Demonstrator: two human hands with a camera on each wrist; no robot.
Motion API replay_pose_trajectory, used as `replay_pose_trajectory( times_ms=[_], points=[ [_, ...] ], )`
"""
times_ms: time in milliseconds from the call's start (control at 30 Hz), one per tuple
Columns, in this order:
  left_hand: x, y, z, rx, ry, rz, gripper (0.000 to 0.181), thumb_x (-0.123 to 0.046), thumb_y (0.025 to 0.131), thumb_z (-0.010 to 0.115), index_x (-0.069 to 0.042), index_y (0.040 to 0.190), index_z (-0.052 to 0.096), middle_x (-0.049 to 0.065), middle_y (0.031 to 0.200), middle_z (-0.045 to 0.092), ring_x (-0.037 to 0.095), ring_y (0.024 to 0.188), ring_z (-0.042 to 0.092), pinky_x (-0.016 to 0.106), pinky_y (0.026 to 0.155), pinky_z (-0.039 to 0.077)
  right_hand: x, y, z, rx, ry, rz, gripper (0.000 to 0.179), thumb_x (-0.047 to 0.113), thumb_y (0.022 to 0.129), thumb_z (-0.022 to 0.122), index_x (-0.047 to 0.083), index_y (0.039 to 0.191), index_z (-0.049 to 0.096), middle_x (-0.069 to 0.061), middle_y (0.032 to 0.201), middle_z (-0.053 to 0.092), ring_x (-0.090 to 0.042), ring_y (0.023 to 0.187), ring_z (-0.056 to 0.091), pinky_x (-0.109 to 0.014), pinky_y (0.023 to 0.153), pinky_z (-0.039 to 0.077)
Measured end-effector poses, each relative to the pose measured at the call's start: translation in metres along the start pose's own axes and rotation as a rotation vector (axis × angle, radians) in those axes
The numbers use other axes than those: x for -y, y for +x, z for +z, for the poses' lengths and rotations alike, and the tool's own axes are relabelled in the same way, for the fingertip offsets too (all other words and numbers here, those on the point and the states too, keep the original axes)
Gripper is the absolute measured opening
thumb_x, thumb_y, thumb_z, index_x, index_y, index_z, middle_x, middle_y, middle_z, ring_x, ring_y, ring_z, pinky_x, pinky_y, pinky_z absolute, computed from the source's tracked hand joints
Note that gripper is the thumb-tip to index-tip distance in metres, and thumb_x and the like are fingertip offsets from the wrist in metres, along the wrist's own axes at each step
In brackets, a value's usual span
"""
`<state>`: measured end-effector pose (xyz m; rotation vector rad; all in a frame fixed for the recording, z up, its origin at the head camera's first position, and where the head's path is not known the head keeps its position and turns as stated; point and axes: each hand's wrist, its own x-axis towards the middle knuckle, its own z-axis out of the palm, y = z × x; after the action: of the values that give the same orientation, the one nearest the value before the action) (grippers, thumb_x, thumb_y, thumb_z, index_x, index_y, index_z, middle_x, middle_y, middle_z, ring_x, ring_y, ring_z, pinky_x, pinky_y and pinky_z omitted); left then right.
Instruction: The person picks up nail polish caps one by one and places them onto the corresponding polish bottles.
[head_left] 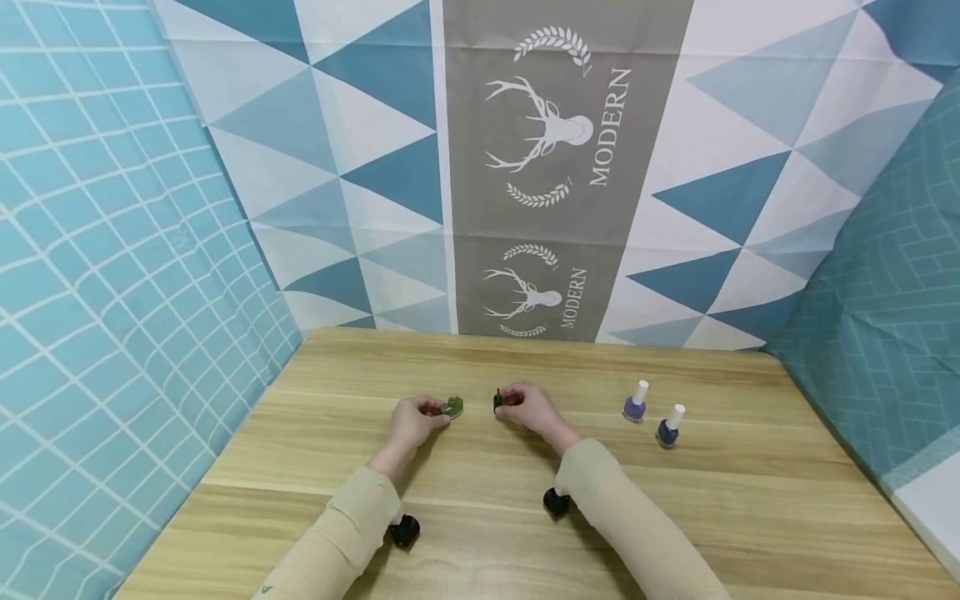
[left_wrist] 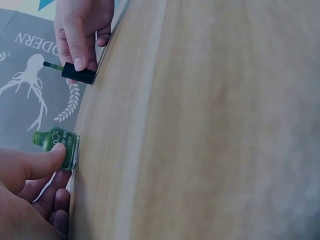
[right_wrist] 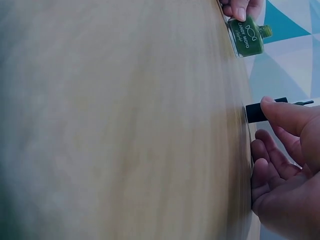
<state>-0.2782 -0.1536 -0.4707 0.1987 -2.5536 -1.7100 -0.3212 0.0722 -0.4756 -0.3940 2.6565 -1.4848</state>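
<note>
My left hand (head_left: 415, 419) pinches a green nail polish bottle (left_wrist: 62, 137) between thumb and fingers. The bottle's neck is bare, and white lettering shows on its front. A short way to the right, my right hand (head_left: 531, 407) holds the black cap (left_wrist: 79, 74) of the nail polish between thumb and fingers. From that cap the thin applicator brush (right_wrist: 304, 103) points up, away from the tabletop (head_left: 465, 483). The bottle and cap are apart, with a strip of wood between them. Both are at the tabletop, toward its far side.
To the right of my right hand stand a purple nail polish bottle (head_left: 634, 407) and a dark blue nail polish bottle (head_left: 667, 432), both with white caps. Behind the table hangs a patterned cloth (head_left: 525, 167); a blue grid-patterned cloth (head_left: 112, 250) borders the left side.
</note>
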Motion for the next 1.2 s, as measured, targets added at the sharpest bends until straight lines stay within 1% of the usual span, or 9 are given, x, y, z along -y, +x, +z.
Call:
replay_pose_trajectory(
  times_ms=[100,300,400,467,567,700,867,967,1200],
  points=[
    [-0.002,-0.001,-0.001,0.002,0.006,-0.001,0.022,0.002,0.075,0.075,0.002,0.096,0.069,0.013,0.094,0.065,0.019,0.084,0.057,0.024,0.072,0.049,0.001,-0.002,-0.002,-0.003,0.005,0.002,0.029,0.01,0.079,0.075,0.002,0.105,0.066,-0.007,0.093,0.065,-0.017,0.085,0.058,-0.027,0.073,0.048],
    [-0.006,-0.002,-0.004,0.015,0.04,0.009,0.02,0.001,0.077,0.073,0.002,0.097,0.068,0.014,0.096,0.065,0.021,0.087,0.058,0.029,0.076,0.05,0.004,-0.01,-0.011,-0.009,-0.026,-0.034,0.024,0.01,0.08,0.074,0.004,0.102,0.067,-0.004,0.091,0.067,-0.016,0.084,0.059,-0.03,0.076,0.049],
    [-0.009,-0.003,-0.005,0.02,0.07,0.022,0.02,0.0,0.078,0.073,0.001,0.097,0.069,0.013,0.095,0.066,0.021,0.085,0.059,0.026,0.073,0.05,0.005,-0.013,-0.018,-0.004,-0.04,-0.053,0.023,0.01,0.08,0.074,0.004,0.1,0.067,-0.003,0.089,0.067,-0.015,0.082,0.06,-0.029,0.075,0.05],
    [-0.013,-0.004,-0.006,0.031,0.066,0.014,0.02,0.0,0.078,0.073,0.001,0.097,0.069,0.013,0.093,0.066,0.021,0.083,0.059,0.024,0.067,0.049,0.007,-0.015,-0.023,-0.002,-0.041,-0.062,0.022,0.01,0.08,0.074,0.004,0.1,0.067,-0.004,0.089,0.067,-0.015,0.082,0.061,-0.028,0.073,0.05],
    [-0.017,-0.004,-0.008,0.063,0.06,0.013,0.02,-0.001,0.08,0.071,0.0,0.1,0.068,0.012,0.093,0.065,0.02,0.082,0.058,0.022,0.064,0.047,0.011,-0.019,-0.031,0.001,-0.011,-0.064,0.022,0.01,0.08,0.074,0.003,0.1,0.066,-0.005,0.09,0.068,-0.016,0.084,0.062,-0.027,0.07,0.052],
    [-0.022,-0.005,-0.008,0.114,0.053,0.029,0.02,-0.003,0.082,0.07,0.0,0.102,0.067,0.011,0.093,0.064,0.022,0.085,0.058,0.029,0.071,0.05,0.016,-0.026,-0.043,-0.006,0.007,-0.066,0.023,0.01,0.08,0.074,0.003,0.1,0.066,-0.006,0.091,0.068,-0.017,0.085,0.063,-0.029,0.073,0.052],
    [-0.032,-0.008,-0.006,0.167,0.023,0.038,0.021,-0.006,0.084,0.069,-0.001,0.104,0.066,0.011,0.095,0.063,0.023,0.086,0.056,0.039,0.075,0.051,0.022,-0.033,-0.056,-0.021,-0.04,-0.083,0.024,0.011,0.081,0.073,0.001,0.102,0.065,-0.006,0.09,0.069,-0.016,0.084,0.064,-0.031,0.076,0.052],
    [-0.04,-0.012,-0.005,0.179,0.032,0.052,0.021,-0.008,0.084,0.069,-0.002,0.104,0.066,0.01,0.095,0.063,0.02,0.085,0.055,0.038,0.075,0.051,0.026,-0.038,-0.064,-0.019,-0.047,-0.093,0.027,0.011,0.081,0.073,-0.001,0.103,0.064,-0.008,0.091,0.069,-0.018,0.084,0.064,-0.032,0.076,0.053],
    [-0.057,-0.02,-0.003,0.211,0.061,0.116,0.021,-0.012,0.086,0.068,-0.004,0.105,0.066,0.007,0.096,0.065,0.018,0.087,0.058,0.027,0.071,0.048,0.036,-0.051,-0.083,-0.005,-0.065,-0.112,0.028,0.015,0.083,0.072,0.001,0.106,0.063,-0.009,0.093,0.068,-0.018,0.086,0.064,-0.03,0.073,0.053]
  ],
)
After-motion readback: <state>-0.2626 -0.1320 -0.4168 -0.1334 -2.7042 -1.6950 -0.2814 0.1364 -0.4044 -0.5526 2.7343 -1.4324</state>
